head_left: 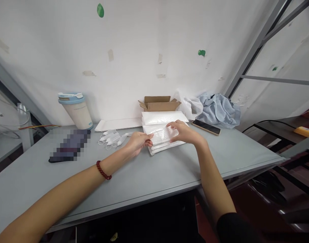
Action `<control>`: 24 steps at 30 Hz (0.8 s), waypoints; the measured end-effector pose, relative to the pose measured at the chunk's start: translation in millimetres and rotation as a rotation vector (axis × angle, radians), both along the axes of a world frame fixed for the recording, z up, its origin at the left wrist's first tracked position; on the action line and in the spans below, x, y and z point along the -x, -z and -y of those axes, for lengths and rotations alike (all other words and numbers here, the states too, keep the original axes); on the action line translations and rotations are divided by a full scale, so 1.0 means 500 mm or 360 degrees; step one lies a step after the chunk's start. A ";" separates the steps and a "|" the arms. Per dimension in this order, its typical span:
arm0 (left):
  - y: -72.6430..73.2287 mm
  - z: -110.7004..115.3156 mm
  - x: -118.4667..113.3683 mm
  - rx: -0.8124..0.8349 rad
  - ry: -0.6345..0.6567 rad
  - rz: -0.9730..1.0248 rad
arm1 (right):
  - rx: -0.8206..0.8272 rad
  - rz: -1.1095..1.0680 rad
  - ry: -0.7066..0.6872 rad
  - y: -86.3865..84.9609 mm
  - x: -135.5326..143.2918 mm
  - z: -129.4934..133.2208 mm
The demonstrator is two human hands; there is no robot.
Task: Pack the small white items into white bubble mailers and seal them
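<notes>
A clear bubble-wrap bag (161, 134) lies over a stack of white padded mailers (164, 117). My left hand (138, 143) pinches the bag's left end between thumb and fingers. At the other end, my right hand (184, 132) curves round the bag, its thumb at the lower edge and its fingers at the upper edge. Several small white tags with loops (111, 137) lie on the grey table (149, 172), just beyond my left hand.
Behind the mailers stands an open cardboard box (158, 106). A white plastic bag (191, 106), a light blue cloth (220, 109) and a phone (206, 127) are on the right. Leftward are a tumbler (77, 111), a blurred dark item (69, 145) and a flat white strip (121, 124).
</notes>
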State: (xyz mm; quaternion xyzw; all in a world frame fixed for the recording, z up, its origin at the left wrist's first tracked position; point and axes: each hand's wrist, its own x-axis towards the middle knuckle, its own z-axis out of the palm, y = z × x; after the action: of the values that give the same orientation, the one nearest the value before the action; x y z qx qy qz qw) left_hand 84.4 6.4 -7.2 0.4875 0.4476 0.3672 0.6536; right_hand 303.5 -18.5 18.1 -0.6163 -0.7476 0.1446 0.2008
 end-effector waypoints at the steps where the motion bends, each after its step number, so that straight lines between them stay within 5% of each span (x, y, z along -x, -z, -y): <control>1: -0.003 0.001 0.002 -0.0034 -0.0002 -0.0037 | -0.0039 0.0039 0.0049 0.004 0.003 -0.002; 6: -0.017 -0.030 0.047 -0.0366 0.0030 -0.0503 | -0.0068 0.0108 0.0151 0.006 0.010 -0.001; 12: -0.009 -0.157 0.150 -0.1465 0.0004 -0.1995 | -0.0030 0.0002 -0.0003 -0.011 0.019 0.012; 17: 0.007 -0.238 0.183 -0.1402 0.0145 -0.2154 | -0.0154 -0.0032 -0.0160 -0.008 0.051 0.015; 24: 0.006 -0.277 0.183 -0.1357 0.0317 -0.2168 | -0.0270 0.0000 -0.0316 0.007 0.083 0.015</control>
State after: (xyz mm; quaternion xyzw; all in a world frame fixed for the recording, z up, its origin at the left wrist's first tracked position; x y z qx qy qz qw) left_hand -7.2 144.8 -10.3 0.8489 0.5234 0.0689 0.0251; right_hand 261.9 -26.1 14.7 -0.5202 -0.8144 0.1001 0.2370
